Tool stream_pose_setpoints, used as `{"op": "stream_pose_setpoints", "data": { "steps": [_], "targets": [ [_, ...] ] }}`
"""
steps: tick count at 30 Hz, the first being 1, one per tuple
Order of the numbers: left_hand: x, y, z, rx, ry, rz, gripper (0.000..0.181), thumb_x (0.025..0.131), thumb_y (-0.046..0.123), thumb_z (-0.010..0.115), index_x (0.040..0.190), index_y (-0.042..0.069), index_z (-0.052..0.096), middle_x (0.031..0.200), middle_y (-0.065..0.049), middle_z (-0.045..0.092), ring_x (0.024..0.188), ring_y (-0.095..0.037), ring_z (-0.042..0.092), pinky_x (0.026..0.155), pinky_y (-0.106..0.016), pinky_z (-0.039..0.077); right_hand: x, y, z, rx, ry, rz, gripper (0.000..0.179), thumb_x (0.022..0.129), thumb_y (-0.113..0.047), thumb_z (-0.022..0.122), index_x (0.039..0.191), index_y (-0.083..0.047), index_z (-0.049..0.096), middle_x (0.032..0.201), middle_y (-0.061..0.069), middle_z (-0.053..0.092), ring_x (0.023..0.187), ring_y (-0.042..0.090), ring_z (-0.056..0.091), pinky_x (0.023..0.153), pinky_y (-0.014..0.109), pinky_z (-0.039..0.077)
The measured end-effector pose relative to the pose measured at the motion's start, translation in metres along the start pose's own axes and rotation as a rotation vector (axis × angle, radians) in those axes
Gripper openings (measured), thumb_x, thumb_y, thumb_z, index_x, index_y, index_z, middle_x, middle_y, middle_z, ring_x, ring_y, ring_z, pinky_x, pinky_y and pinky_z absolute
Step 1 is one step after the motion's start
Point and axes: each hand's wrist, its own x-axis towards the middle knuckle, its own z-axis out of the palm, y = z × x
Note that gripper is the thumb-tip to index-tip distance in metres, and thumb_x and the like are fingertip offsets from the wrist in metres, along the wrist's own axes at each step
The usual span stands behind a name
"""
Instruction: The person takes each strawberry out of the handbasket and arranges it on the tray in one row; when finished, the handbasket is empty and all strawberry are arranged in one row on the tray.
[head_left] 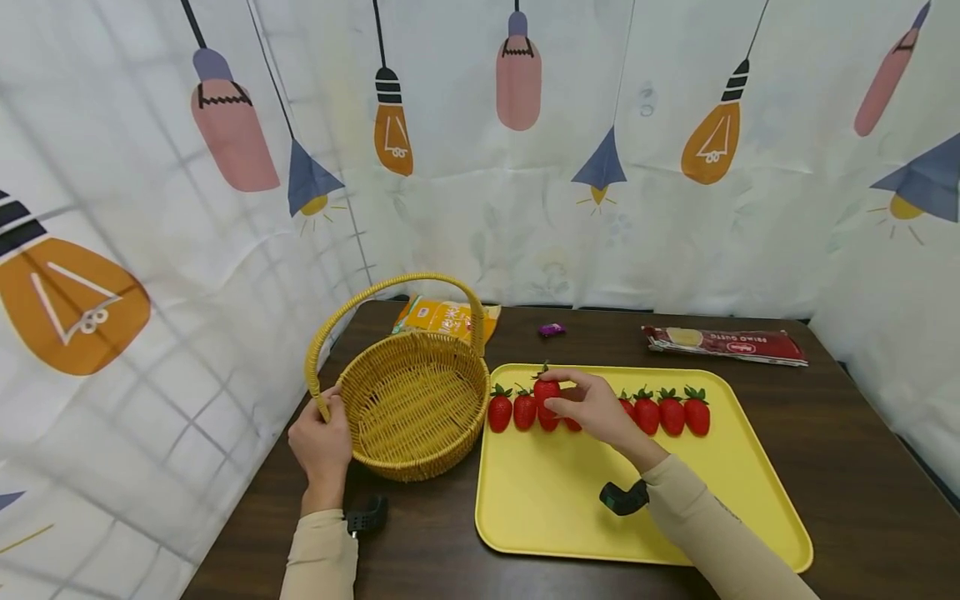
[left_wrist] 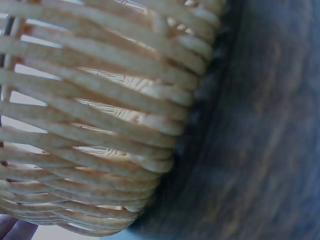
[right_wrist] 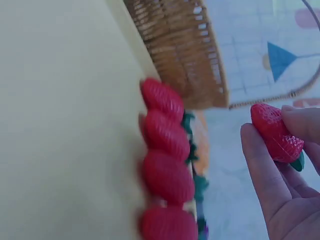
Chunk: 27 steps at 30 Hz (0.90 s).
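Observation:
My left hand point(head_left: 324, 437) grips the yellow wicker basket point(head_left: 420, 462) where its handle meets the left rim. Close up, the left wrist view is filled by the basket's woven side point(left_wrist: 90, 115), with a bit of the left hand point(left_wrist: 17, 230) in the lower corner. Between thumb and fingers my right hand point(head_left: 596, 408) pinches a red strawberry point(head_left: 546, 390), held above a row of strawberries point(head_left: 671, 414) on the yellow tray point(head_left: 570, 508). That held strawberry point(right_wrist: 277, 132) is seen clear of the row in the right wrist view. The right hand covers the row's middle.
Behind the basket lies an orange packet point(head_left: 450, 318). A small purple wrapped piece point(head_left: 551, 330) sits beyond the tray, and a long red packet point(head_left: 727, 344) lies at the back right. The dark table point(head_left: 427, 542) is bordered by a printed white curtain point(head_left: 480, 208).

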Motion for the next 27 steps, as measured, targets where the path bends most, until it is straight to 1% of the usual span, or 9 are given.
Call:
{"op": "stream_pose_setpoints", "data": {
  "steps": [1, 4, 7, 9, 12, 16, 19, 22, 27],
  "targets": [
    [0.000, 0.000, 0.000, 0.001, -0.001, -0.002, 0.023, 0.095, 0.013, 0.057, 0.099, 0.007, 0.079, 0.049, -0.005, 0.052, 0.038, -0.001, 0.017, 0.043, -0.026, 0.018, -0.003, 0.004, -0.006, -0.011, 0.019, 0.008, 0.041, 0.089, -0.018, 0.072, 0.129, -0.012, 0.063, 0.126, 0.014, 0.062, 0.093, 0.030, 0.067, 0.064, 0.032, 0.053],
    [0.000, 0.001, 0.000, 0.000, 0.005, -0.003, 0.023, 0.095, 0.013, 0.057, 0.098, 0.007, 0.079, 0.052, -0.007, 0.056, 0.038, -0.001, 0.018, 0.044, -0.026, 0.018, -0.015, 0.012, -0.026, -0.035, 0.073, 0.028, 0.044, 0.088, -0.020, 0.073, 0.130, -0.011, 0.061, 0.127, 0.016, 0.060, 0.095, 0.034, 0.065, 0.061, 0.033, 0.052],
    [0.000, 0.001, 0.000, -0.003, 0.009, 0.005, 0.023, 0.095, 0.012, 0.057, 0.097, 0.007, 0.079, 0.049, -0.007, 0.053, 0.038, -0.001, 0.017, 0.043, -0.026, 0.017, -0.028, 0.018, -0.044, -0.083, 0.121, 0.028, 0.047, 0.088, -0.022, 0.073, 0.132, -0.009, 0.059, 0.132, 0.016, 0.056, 0.103, 0.030, 0.064, 0.072, 0.038, 0.056],
    [0.001, 0.001, 0.001, -0.002, 0.012, 0.009, 0.023, 0.095, 0.012, 0.057, 0.096, 0.007, 0.079, 0.046, -0.005, 0.051, 0.038, 0.000, 0.016, 0.043, -0.025, 0.016, -0.036, 0.019, -0.054, -0.121, 0.151, 0.035, 0.047, 0.088, -0.024, 0.073, 0.131, -0.010, 0.059, 0.132, 0.015, 0.055, 0.101, 0.027, 0.063, 0.073, 0.040, 0.056],
    [0.001, 0.001, 0.001, -0.001, 0.008, 0.003, 0.024, 0.095, 0.012, 0.056, 0.096, 0.007, 0.079, 0.043, -0.001, 0.045, 0.038, 0.000, 0.016, 0.042, -0.025, 0.016, -0.047, 0.021, -0.067, -0.187, 0.189, 0.038, 0.048, 0.089, -0.026, 0.073, 0.131, -0.010, 0.059, 0.132, 0.015, 0.055, 0.095, 0.023, 0.062, 0.070, 0.038, 0.055],
    [0.001, 0.001, 0.002, -0.008, 0.006, -0.009, 0.024, 0.095, 0.013, 0.056, 0.096, 0.007, 0.079, 0.043, 0.002, 0.044, 0.038, -0.001, 0.017, 0.042, -0.026, 0.016, -0.057, 0.026, -0.084, -0.216, 0.233, 0.034, 0.048, 0.090, -0.027, 0.071, 0.133, -0.009, 0.057, 0.130, 0.017, 0.055, 0.091, 0.016, 0.063, 0.071, 0.036, 0.056],
    [0.001, 0.001, 0.002, -0.004, 0.003, -0.012, 0.024, 0.095, 0.013, 0.056, 0.097, 0.008, 0.079, 0.042, 0.002, 0.042, 0.038, -0.002, 0.017, 0.043, -0.026, 0.016, -0.064, 0.033, -0.096, -0.213, 0.281, 0.035, 0.048, 0.092, -0.026, 0.069, 0.133, -0.007, 0.056, 0.125, 0.014, 0.056, 0.089, 0.009, 0.064, 0.072, 0.035, 0.056],
    [0.000, 0.000, 0.002, 0.002, 0.004, -0.014, 0.024, 0.095, 0.013, 0.056, 0.098, 0.008, 0.079, 0.042, 0.003, 0.041, 0.038, -0.002, 0.017, 0.043, -0.026, 0.017, -0.070, 0.041, -0.108, -0.197, 0.326, 0.024, 0.048, 0.093, -0.023, 0.068, 0.134, -0.003, 0.055, 0.118, 0.006, 0.058, 0.087, 0.005, 0.063, 0.070, 0.031, 0.055],
    [0.001, 0.001, 0.001, 0.005, 0.001, -0.014, 0.023, 0.095, 0.013, 0.057, 0.098, 0.008, 0.079, 0.043, 0.002, 0.043, 0.039, -0.002, 0.018, 0.044, -0.026, 0.018, -0.082, 0.051, -0.126, -0.118, 0.389, -0.011, 0.047, 0.094, -0.018, 0.066, 0.134, 0.001, 0.053, 0.114, -0.008, 0.056, 0.088, -0.001, 0.064, 0.071, 0.020, 0.053]
  ]
}}
